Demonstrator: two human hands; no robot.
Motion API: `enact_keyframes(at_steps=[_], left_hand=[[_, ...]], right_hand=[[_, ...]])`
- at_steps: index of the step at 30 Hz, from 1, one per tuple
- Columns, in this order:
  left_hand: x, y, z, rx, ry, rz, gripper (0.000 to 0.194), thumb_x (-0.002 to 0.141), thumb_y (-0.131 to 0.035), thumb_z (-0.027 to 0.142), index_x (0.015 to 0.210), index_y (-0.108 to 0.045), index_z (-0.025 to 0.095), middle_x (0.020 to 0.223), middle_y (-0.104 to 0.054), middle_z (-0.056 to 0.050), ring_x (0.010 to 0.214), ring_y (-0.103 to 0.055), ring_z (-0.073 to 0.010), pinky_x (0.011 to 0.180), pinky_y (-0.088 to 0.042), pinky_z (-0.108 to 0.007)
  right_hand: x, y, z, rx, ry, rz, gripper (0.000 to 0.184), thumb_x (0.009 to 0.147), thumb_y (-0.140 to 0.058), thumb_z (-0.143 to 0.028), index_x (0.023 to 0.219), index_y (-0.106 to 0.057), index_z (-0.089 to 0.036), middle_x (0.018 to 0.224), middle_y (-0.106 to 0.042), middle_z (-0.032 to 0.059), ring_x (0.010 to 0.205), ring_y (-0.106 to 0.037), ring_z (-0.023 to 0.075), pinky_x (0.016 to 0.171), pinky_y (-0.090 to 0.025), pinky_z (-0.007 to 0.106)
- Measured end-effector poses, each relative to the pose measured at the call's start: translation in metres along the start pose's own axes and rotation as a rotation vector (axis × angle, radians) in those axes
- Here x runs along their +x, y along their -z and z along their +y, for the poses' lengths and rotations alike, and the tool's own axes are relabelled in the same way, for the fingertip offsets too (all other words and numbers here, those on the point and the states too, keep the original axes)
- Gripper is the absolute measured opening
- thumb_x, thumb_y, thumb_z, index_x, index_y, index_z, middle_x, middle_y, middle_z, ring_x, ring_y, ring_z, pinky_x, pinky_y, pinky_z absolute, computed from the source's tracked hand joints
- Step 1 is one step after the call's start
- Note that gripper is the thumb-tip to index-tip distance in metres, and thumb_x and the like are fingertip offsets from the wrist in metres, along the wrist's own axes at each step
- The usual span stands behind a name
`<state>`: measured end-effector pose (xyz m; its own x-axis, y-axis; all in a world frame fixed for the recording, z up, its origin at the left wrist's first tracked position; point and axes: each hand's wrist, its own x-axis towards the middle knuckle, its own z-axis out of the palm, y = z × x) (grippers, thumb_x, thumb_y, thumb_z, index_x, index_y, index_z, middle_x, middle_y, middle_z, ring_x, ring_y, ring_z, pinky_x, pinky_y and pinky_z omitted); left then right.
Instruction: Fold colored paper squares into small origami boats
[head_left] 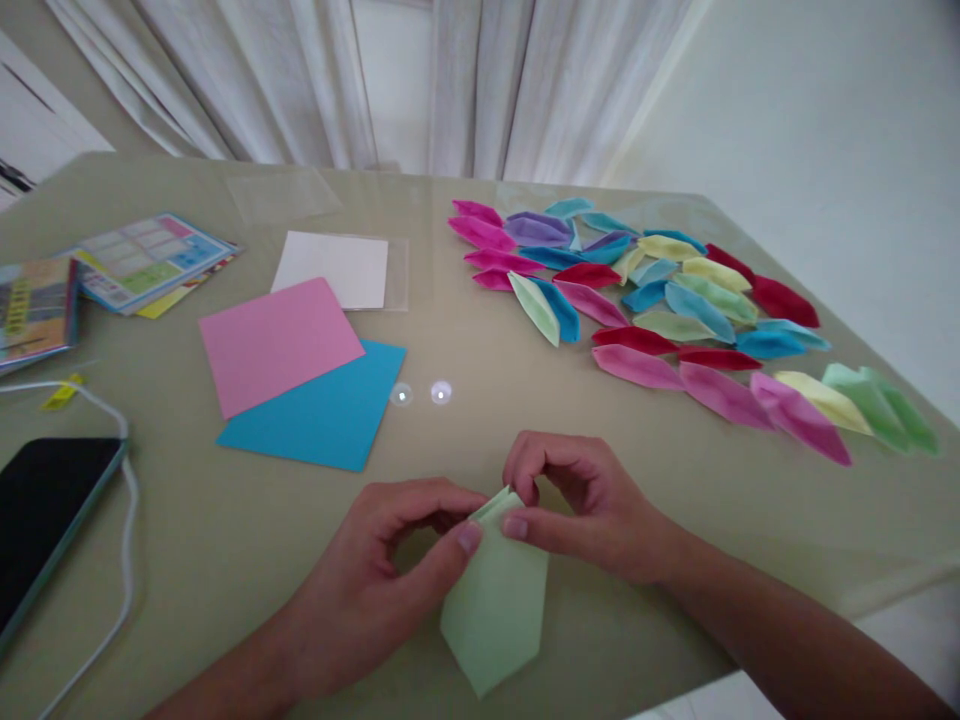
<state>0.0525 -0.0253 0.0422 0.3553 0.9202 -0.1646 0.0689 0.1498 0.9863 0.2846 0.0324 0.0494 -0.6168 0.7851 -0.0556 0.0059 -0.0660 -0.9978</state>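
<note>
A pale green paper sheet, partly folded to a point at its far end, lies on the beige table in front of me. My left hand pinches its top left corner between thumb and fingers. My right hand pinches the top right corner, thumb pressed on the fold. Both hands meet at the paper's tip.
Several folded paper boats in pink, blue, green, yellow, red and purple cover the right of the table. A pink sheet, a blue sheet and a white sheet lie left of centre. A phone with a white cable and booklets sit far left.
</note>
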Motion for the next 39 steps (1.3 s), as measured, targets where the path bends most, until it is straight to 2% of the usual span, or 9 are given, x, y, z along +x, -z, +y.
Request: enact_keyframes(at_steps=[4,11,15,22,26,29,32,35,39], left_hand=[[0.003,0.001,0.000,0.097,-0.016,0.012,0.023,0.103,-0.064,0.036,0.116,-0.082,0.031,0.103,-0.083,-0.001,0.088,-0.075,-0.0178,0.078,-0.056,-0.024],[0.003,0.000,0.001,0.102,-0.008,0.029,0.022,0.103,-0.065,0.036,0.116,-0.083,0.032,0.104,-0.084,-0.001,0.090,-0.077,-0.0185,0.079,-0.057,-0.024],[0.004,-0.001,0.001,0.094,0.005,0.017,0.022,0.101,-0.067,0.034,0.116,-0.083,0.030,0.102,-0.084,-0.002,0.086,-0.077,-0.0189,0.077,-0.058,-0.025],[0.004,-0.003,0.002,0.081,0.069,-0.008,0.018,0.098,-0.070,0.032,0.107,-0.085,0.030,0.092,-0.084,-0.001,0.079,-0.077,-0.0185,0.070,-0.057,-0.023],[0.005,-0.004,0.000,-0.004,0.124,-0.024,0.018,0.098,-0.070,0.035,0.105,-0.085,0.027,0.092,-0.084,-0.002,0.081,-0.077,-0.0199,0.071,-0.059,-0.025],[0.008,-0.002,-0.001,-0.049,0.117,0.094,0.023,0.098,-0.069,0.041,0.104,-0.084,0.024,0.092,-0.083,-0.004,0.081,-0.076,-0.0210,0.072,-0.060,-0.027],[0.013,0.002,-0.001,-0.112,0.095,0.280,0.025,0.095,-0.073,0.044,0.103,-0.082,0.023,0.091,-0.082,-0.005,0.078,-0.075,-0.0204,0.071,-0.060,-0.028],[0.015,0.006,0.000,-0.179,0.111,0.287,0.026,0.091,-0.078,0.045,0.104,-0.080,0.022,0.089,-0.082,-0.004,0.077,-0.075,-0.0204,0.069,-0.060,-0.027],[0.014,0.006,-0.001,-0.177,0.111,0.345,0.023,0.090,-0.080,0.044,0.094,-0.079,0.021,0.083,-0.081,-0.002,0.072,-0.072,-0.0161,0.063,-0.056,-0.022]], right_hand=[[0.001,-0.001,-0.001,-0.014,0.054,0.024,0.015,0.087,-0.084,-0.020,0.086,-0.069,-0.019,0.086,-0.061,0.0009,0.077,-0.056,0.0139,0.071,-0.046,0.028],[0.001,-0.004,0.001,0.033,-0.025,0.104,0.022,0.086,-0.087,-0.025,0.102,-0.073,-0.020,0.086,-0.066,0.0002,0.074,-0.059,0.0119,0.068,-0.050,0.023],[0.001,-0.003,0.000,-0.047,-0.050,0.107,0.015,0.089,-0.084,-0.029,0.092,-0.075,-0.018,0.080,-0.068,0.0010,0.071,-0.059,0.0123,0.066,-0.049,0.024],[0.001,-0.004,-0.002,-0.114,-0.084,0.062,0.020,0.091,-0.081,-0.034,0.085,-0.074,-0.016,0.072,-0.065,-0.0005,0.066,-0.055,0.0115,0.061,-0.043,0.024],[0.002,-0.005,-0.003,-0.133,-0.098,0.092,0.026,0.094,-0.077,-0.040,0.084,-0.075,-0.016,0.070,-0.065,0.0003,0.065,-0.054,0.0122,0.059,-0.041,0.024],[0.004,-0.003,-0.002,-0.094,-0.125,0.076,0.028,0.092,-0.079,-0.044,0.095,-0.076,-0.017,0.082,-0.070,0.0024,0.072,-0.059,0.0140,0.063,-0.044,0.025],[0.007,0.000,0.000,-0.140,-0.153,0.081,0.032,0.092,-0.078,-0.047,0.085,-0.073,-0.016,0.074,-0.064,-0.0001,0.067,-0.053,0.0125,0.060,-0.041,0.024],[0.007,0.002,0.000,-0.185,-0.167,0.074,0.036,0.093,-0.077,-0.049,0.079,-0.070,-0.016,0.068,-0.058,-0.0020,0.064,-0.049,0.0117,0.059,-0.039,0.024],[0.007,0.001,-0.001,-0.167,-0.197,-0.013,0.034,0.090,-0.080,-0.050,0.093,-0.073,-0.017,0.079,-0.064,0.0002,0.071,-0.054,0.0135,0.062,-0.042,0.024]])
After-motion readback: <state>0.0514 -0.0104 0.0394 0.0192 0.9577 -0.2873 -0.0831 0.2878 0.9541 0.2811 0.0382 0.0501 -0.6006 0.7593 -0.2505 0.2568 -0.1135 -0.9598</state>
